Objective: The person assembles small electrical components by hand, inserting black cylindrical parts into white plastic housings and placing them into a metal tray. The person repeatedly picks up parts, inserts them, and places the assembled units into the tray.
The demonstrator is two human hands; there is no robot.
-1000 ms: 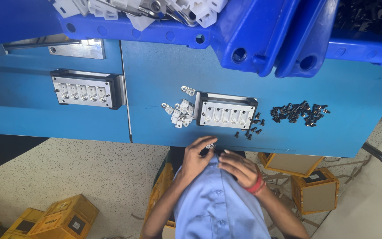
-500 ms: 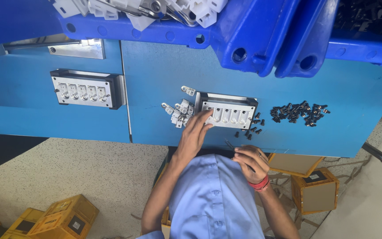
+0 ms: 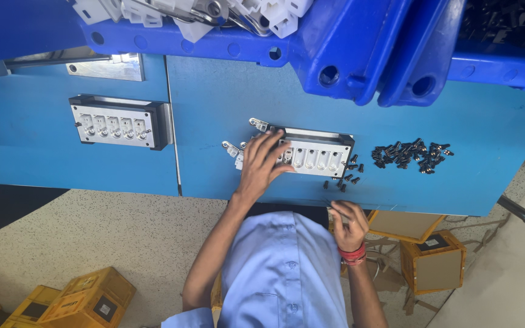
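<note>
My left hand (image 3: 261, 165) lies over the left end of a black-framed metal fixture (image 3: 317, 157) with a row of slots, on the blue table (image 3: 214, 109). Its fingers cover the first slots, and whatever is under them is hidden. Small white-and-metal parts (image 3: 233, 149) lie just left of the fixture. My right hand (image 3: 347, 220), with a red thread at the wrist, is curled at the table's near edge around a thin dark piece that is too small to identify. Loose black screws (image 3: 347, 178) lie between the two hands.
A pile of black screws (image 3: 409, 155) lies right of the fixture. A second fixture (image 3: 120, 121) sits at the left. Blue bins (image 3: 347, 48) of white parts hang over the far side. Yellow boxes (image 3: 86, 297) and brown boxes (image 3: 435, 261) stand on the floor.
My hands were together near my chest with a small white part. My left hand has reached forward onto the fixture, while my right hand has shifted right along the table edge.
</note>
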